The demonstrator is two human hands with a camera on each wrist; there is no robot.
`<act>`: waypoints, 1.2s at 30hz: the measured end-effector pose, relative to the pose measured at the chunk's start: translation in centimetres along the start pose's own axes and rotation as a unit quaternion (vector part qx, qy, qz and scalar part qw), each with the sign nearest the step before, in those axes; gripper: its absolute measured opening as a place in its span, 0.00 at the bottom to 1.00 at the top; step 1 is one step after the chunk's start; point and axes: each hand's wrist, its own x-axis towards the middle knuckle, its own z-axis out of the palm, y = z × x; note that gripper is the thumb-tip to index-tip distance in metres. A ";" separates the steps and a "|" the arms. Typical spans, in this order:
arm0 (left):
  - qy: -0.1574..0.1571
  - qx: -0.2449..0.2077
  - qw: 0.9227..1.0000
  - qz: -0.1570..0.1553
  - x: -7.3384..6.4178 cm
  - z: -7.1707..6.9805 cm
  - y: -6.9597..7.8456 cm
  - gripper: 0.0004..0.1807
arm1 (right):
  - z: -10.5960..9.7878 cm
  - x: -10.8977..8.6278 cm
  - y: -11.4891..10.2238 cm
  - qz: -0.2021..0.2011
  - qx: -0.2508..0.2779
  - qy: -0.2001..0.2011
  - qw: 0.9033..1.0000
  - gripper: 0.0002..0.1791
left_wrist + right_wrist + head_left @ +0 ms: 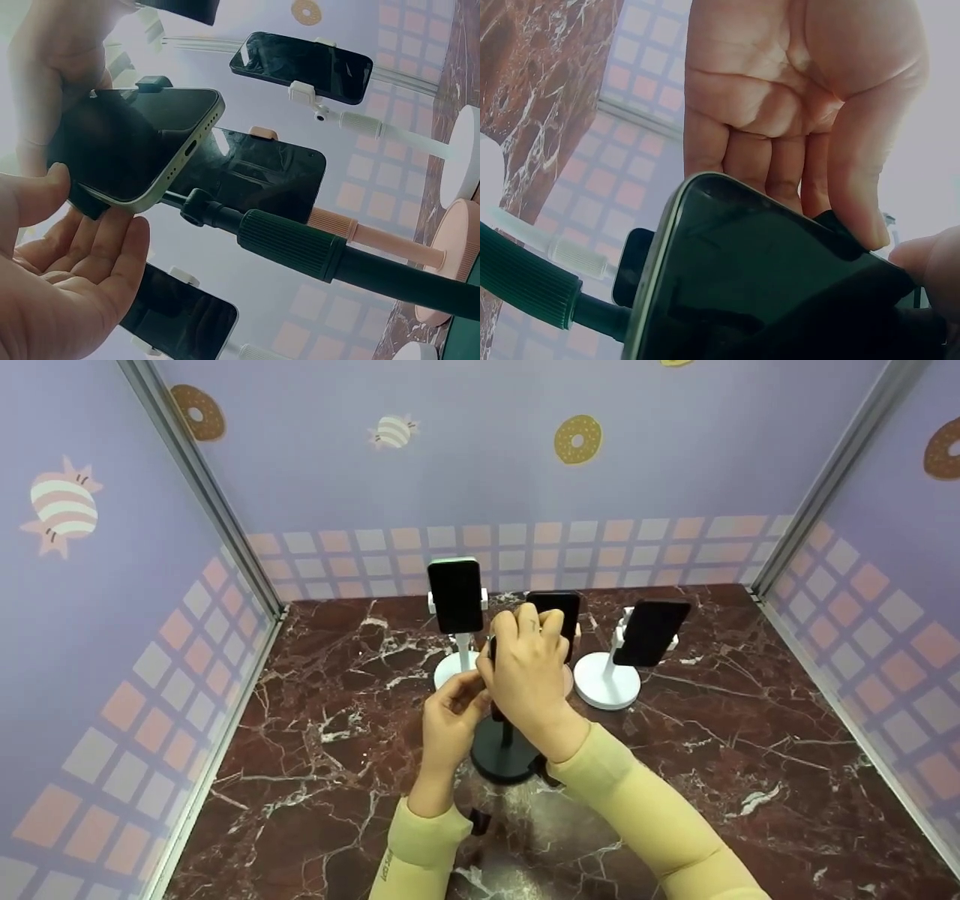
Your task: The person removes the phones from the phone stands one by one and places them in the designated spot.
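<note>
A phone with a pale frame (142,142) sits sideways-on in the clamp of a dark green phone stand (501,765); in the head view the hands mostly hide this phone. My left hand (448,724) holds its lower left edge, thumb tip at the screen's rim and fingers under the clamp's dark arm (88,204). From the opposite edge my right hand (529,671) grips the phone, with its fingers behind and its thumb (862,214) at the rim by the other clamp arm (154,83). Both thumbs come near each other in the right wrist view.
Behind the hands stand a phone (456,596) on a white stand (450,669), another phone (571,604) on a pink stand (390,244), and a tilted phone (651,634) on a white stand (607,690). Patterned walls (480,472) enclose the marbled tabletop (337,780).
</note>
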 end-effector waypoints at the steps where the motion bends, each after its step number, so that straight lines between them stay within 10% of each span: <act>1: 0.001 -0.002 1.000 0.000 0.0 0.0 0.0 0.14 | 0.0 0.0 0.0 -0.001 0.000 -0.001 1.000 0.13; 36: -0.005 -0.036 0.999 -0.026 0.0 0.1 0.0 0.15 | -0.9 0.2 1.4 -0.028 0.055 -0.043 0.997 0.12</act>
